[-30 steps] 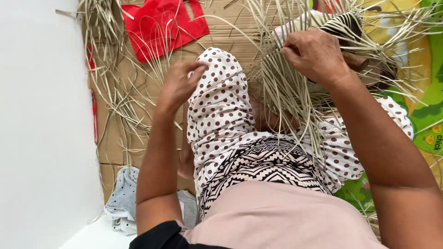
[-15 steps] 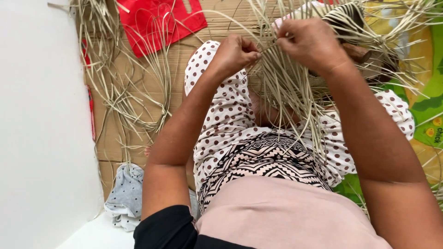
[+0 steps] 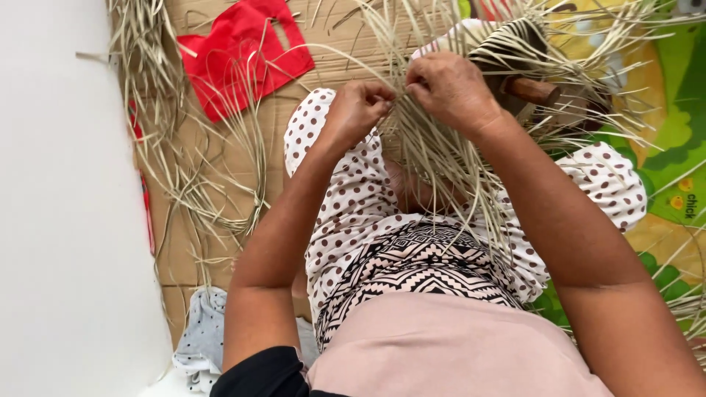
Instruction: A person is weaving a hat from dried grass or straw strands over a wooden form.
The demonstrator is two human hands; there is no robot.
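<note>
straw strands [image 3: 441,147]: pale beige, dry yellow tone | bag [image 3: 239,55]: plain bright red | trousers [image 3: 346,191]: white with dark brown dots | cloth on lap [image 3: 419,265]: black and white zigzag pattern | shirt [image 3: 448,345]: plain dusty pink | cardboard [image 3: 184,250]: brown | mat [image 3: 673,125]: green and yellow

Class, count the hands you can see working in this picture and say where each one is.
2. The left hand pinches pale straw strands above the polka-dot fabric; the right hand grips the same strands just beside it, close to a brown wooden handle. No other hands show.
</note>
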